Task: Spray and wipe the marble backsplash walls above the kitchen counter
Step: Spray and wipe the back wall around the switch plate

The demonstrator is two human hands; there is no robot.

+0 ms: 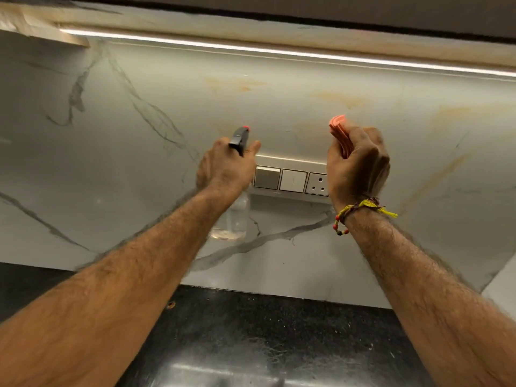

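The marble backsplash [279, 107] fills the view, pale grey with dark veins and some orange streaks. My left hand [226, 169] grips a clear spray bottle [236, 219]; its grey head with a red nozzle [239, 136] points at the wall. My right hand [358, 166] is raised beside it and closed on a folded orange cloth [339, 132], which sticks up above my fingers. Both hands are held close to the wall, about level with each other. The bottle's body hangs below my left hand and is partly hidden by my wrist.
A switch and socket panel [293, 180] is set in the wall between my hands. The black stone counter [265, 331] runs along the bottom. A lit LED strip [279, 53] runs under the upper cabinet. A side wall meets the backsplash at the right [502, 283].
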